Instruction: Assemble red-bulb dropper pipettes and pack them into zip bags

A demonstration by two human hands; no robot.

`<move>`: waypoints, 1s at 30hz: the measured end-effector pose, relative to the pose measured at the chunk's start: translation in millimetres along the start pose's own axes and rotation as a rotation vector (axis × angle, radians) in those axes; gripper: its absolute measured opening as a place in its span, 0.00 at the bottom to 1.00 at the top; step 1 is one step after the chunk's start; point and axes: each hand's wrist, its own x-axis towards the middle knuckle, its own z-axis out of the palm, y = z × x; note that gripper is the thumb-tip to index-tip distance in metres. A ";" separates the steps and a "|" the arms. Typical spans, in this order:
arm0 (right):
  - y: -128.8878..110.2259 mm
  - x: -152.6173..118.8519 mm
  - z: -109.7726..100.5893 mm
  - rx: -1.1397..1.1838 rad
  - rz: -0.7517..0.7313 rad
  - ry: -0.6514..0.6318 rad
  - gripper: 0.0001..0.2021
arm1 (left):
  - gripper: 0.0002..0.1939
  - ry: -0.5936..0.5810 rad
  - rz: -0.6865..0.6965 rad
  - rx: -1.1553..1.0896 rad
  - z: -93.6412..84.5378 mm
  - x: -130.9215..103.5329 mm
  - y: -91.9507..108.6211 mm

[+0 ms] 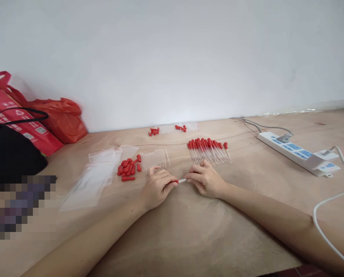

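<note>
Between my two hands a clear glass tube (182,180) with a red rubber bulb at its left end is held level. My left hand (159,185) pinches the red bulb, and my right hand (204,179) grips the tube's other end. Beyond my left hand lie a heap of loose red bulbs (128,167) and a row of bare glass tubes (154,159). Past my right hand is a row of droppers (209,149), glass tubes with red bulbs on their far ends.
Clear plastic bags (88,184) lie at the left. Near the wall are a small bag (167,128) and more red bulbs (154,132). A white power strip (296,152) with cables (316,207) is at the right. Red bags (60,117) and a black item (13,154) stand far left.
</note>
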 end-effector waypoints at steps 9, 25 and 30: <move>-7.4 3.2 -2.0 -0.047 -0.034 -0.008 0.10 | 0.09 0.010 0.013 0.011 0.9 0.3 0.7; -15.7 9.8 5.7 -0.048 -0.043 -0.069 0.13 | 0.09 -0.041 0.075 0.048 1.1 0.0 3.1; -12.8 11.1 2.9 -0.079 -0.017 -0.096 0.13 | 0.08 -0.036 0.033 0.076 -0.2 1.7 1.7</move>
